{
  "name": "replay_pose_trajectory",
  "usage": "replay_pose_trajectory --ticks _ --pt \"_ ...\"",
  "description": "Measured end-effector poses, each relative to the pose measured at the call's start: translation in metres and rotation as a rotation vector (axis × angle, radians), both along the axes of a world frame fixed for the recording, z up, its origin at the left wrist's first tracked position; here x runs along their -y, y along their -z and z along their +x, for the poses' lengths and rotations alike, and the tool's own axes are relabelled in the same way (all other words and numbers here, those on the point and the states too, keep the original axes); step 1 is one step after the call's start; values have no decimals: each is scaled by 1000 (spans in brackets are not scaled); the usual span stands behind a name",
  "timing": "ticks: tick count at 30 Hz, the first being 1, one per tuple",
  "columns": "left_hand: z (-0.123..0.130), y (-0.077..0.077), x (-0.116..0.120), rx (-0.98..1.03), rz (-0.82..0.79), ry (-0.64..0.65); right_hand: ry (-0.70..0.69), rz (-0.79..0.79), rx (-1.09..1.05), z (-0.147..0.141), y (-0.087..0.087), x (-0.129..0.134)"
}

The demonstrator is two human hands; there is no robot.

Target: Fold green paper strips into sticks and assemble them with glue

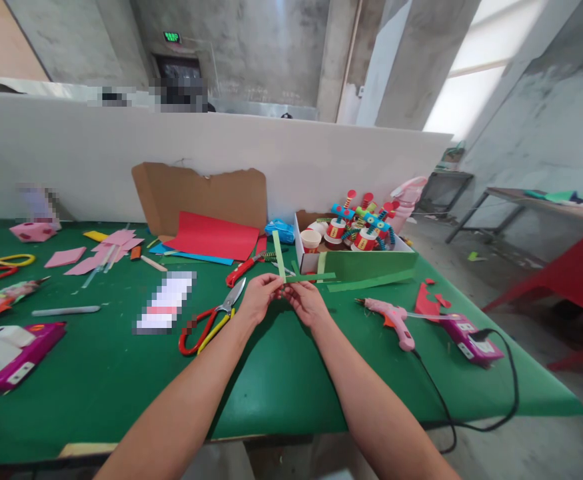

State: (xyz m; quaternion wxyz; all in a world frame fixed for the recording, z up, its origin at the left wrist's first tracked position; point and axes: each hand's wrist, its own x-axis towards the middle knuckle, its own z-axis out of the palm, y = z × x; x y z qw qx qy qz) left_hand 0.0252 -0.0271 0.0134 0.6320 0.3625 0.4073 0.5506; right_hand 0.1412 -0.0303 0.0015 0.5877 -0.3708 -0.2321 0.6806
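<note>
We work at a green table (121,380) backed by a white partition (71,160), with a cardboard sheet (201,197) leaning against it and red paper (211,239) lying in front. To the right of our hands stands an open box (356,263) holding small paper-cup figures (358,230). A pink glue gun (394,319) lies on the table well to the right of our right hand (308,301), its cord trailing off the table edge; red-handled scissors (211,321) lie just left of our left hand (260,295).

Both our hands meet near the middle of the table, over the cloth, and pinch two green paper strips (291,273) where they cross. The left hand is closed on the crossing from the left, the right hand from the right and a little nearer us; the fingertips of both are shut tight on the paper, with no gap we can see. One strip (278,257) runs up and away from the fingers, tilting slightly left. The other strip (316,277) runs out sideways to the right, toward the box, past the right hand. So the crossing lies between the hands, equally near to each, and the free ends lead away and rightward.
</note>
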Motion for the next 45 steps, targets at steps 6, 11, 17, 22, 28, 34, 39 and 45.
replay_pose_trajectory --ticks 6,11,17,22,28,34,39,45 --pt "0 0 0 -34 4 -19 -42 22 18 -1 -1 0" --pt "-1 0 -1 -84 34 -25 -45 50 54 -1 -3 2" --pt "-1 2 0 -129 96 -36 -10 96 157 -1 -2 1" --pt "-1 7 -1 -144 102 -42 71 121 269 -4 0 2" --pt "0 6 1 -106 104 25 200 186 403 -6 0 0" --pt "3 -3 8 -65 81 58 295 222 450 -3 -2 1" --pt "1 -1 6 -37 76 4 234 229 390 -6 -3 2" --pt "1 4 1 -82 113 -89 62 141 262 -4 -6 2"
